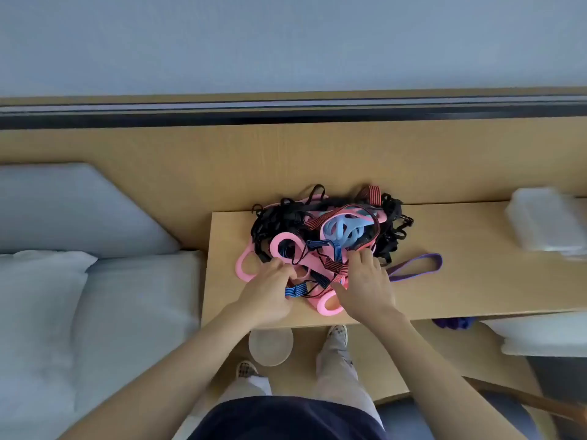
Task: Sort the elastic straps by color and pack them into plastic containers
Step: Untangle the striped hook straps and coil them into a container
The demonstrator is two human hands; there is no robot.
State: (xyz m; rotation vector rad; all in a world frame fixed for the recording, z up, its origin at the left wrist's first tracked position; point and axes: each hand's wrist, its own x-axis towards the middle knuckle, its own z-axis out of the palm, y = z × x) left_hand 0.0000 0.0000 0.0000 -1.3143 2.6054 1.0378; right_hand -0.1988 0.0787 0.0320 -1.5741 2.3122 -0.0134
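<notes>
Pink, black, red and blue straps [330, 230] lie tangled mid-table [476, 281]; left hand [270, 287] curls its fingers round a pink strap [300, 242]; right hand [365, 281] has fingertips in the heap, grip unclear; plastic containers [546, 223] sit far right.

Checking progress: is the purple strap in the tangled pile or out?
Out: the purple strap lies flat on the table right of the pile; its left end hides behind the right hand.
</notes>
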